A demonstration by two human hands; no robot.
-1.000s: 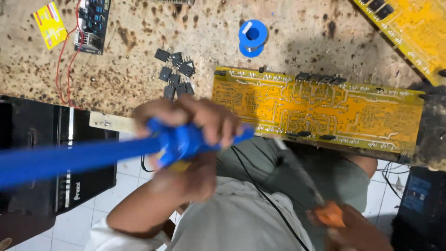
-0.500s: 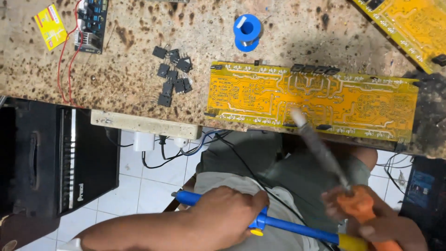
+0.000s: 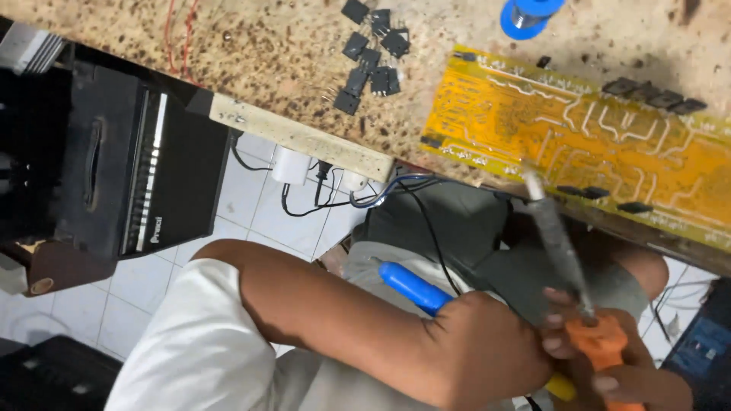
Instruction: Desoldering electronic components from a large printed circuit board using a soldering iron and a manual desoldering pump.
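Head view looks down over the person's lap. Left hand (image 3: 487, 346) is clenched in a firm grip around a blue desoldering pump (image 3: 415, 288), held low near the body, away from the heat. Right hand (image 3: 609, 365) grasps the orange handle of a soldering iron (image 3: 556, 236), its tip angled up toward the yellow circuit board (image 3: 579, 129) lying copper side up on the speckled surface (image 3: 251, 53), joints exposed. Loose black transistors (image 3: 369, 49) sit near a blue solder spool (image 3: 525, 11).
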